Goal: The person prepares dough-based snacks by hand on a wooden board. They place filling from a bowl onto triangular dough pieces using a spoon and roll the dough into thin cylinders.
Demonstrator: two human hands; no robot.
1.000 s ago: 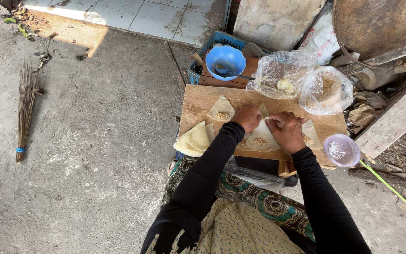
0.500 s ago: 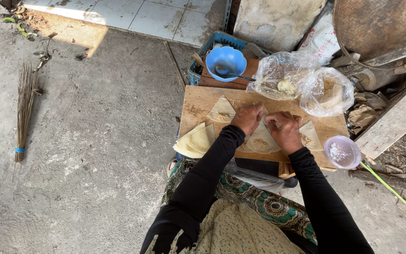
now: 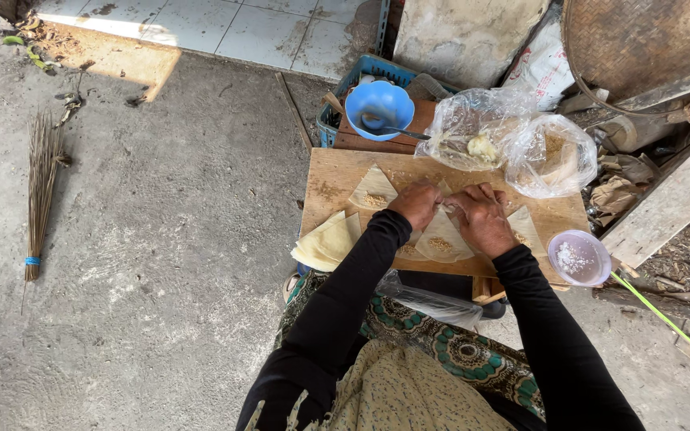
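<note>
A wooden board (image 3: 337, 179) lies in front of me with thin triangular pastry sheets on it. My left hand (image 3: 415, 203) and my right hand (image 3: 481, 215) rest side by side on the far tip of one filled pastry triangle (image 3: 443, 239), fingers curled on its edges. Another triangle with filling (image 3: 373, 191) lies to the left. A stack of plain sheets (image 3: 327, 242) hangs over the board's near left edge. One more sheet (image 3: 525, 227) shows to the right of my right hand.
A blue bowl with a spoon (image 3: 378, 109) sits on a crate behind the board. Two clear plastic bags (image 3: 513, 144) lie at the board's back right. A small clear bowl of white powder (image 3: 579, 257) stands at the right. A stick broom (image 3: 39, 191) lies on the concrete floor far left.
Both hands have shifted slightly toward the far end of the pastry triangle and closer together; everything else is unmoved.
</note>
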